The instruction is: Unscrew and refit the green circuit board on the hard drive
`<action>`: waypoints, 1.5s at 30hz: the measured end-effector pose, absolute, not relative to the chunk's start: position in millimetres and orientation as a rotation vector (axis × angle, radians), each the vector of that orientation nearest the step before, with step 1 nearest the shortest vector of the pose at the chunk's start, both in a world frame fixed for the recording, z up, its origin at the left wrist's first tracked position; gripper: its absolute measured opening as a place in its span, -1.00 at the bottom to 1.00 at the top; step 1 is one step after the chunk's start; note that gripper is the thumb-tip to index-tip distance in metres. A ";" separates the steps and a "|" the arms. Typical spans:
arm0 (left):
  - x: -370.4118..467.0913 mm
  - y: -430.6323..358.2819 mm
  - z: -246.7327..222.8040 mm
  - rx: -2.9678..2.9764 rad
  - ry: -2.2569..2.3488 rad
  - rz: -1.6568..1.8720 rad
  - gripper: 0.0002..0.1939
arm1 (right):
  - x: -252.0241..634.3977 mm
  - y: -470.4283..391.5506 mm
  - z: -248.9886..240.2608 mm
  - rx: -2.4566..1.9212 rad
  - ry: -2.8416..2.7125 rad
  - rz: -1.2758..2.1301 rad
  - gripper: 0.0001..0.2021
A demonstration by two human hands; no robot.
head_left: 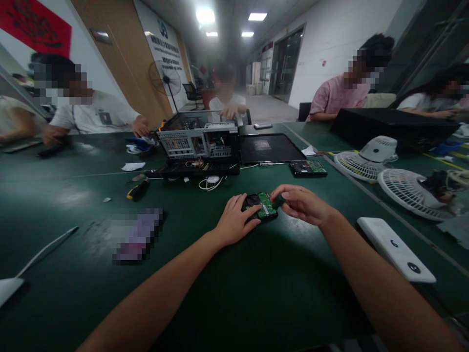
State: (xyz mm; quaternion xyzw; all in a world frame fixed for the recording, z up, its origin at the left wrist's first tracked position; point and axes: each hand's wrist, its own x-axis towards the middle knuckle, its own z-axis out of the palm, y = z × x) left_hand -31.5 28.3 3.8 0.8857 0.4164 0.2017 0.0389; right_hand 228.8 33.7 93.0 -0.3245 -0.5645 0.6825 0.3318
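Observation:
A hard drive [269, 208] with a green circuit board facing up lies on the green table [256, 293]. My left hand [236, 221] rests over its left side, fingers spread across its edge and top. At the drive's right side, my right hand [302, 203] pinches a small dark green object [278, 201] between thumb and fingers, close to the board's edge. What this object is cannot be made out clearly; its lower end is near or on the board.
Ahead stands an open computer case [201, 144] beside a black panel [271, 148]. Another drive [308, 168] lies to its right. A yellow-black screwdriver [138, 189] and phone [139, 235] are left; white fan parts [366, 161] and a white device [395, 249] are right. People sit around.

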 end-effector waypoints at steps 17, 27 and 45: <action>-31.9 27.9 4.5 2.716 1.279 0.604 -0.51 | 247.1 43.3 93.4 -0.927 -1.341 1.626 -0.84; -32.1 28.6 2.7 2.711 1.273 0.616 -0.51 | 245.3 39.4 95.5 -0.774 -1.522 1.774 -0.83; -30.9 28.1 2.5 2.725 1.277 0.650 -0.52 | 229.3 34.9 90.2 -0.746 -1.361 1.863 -0.83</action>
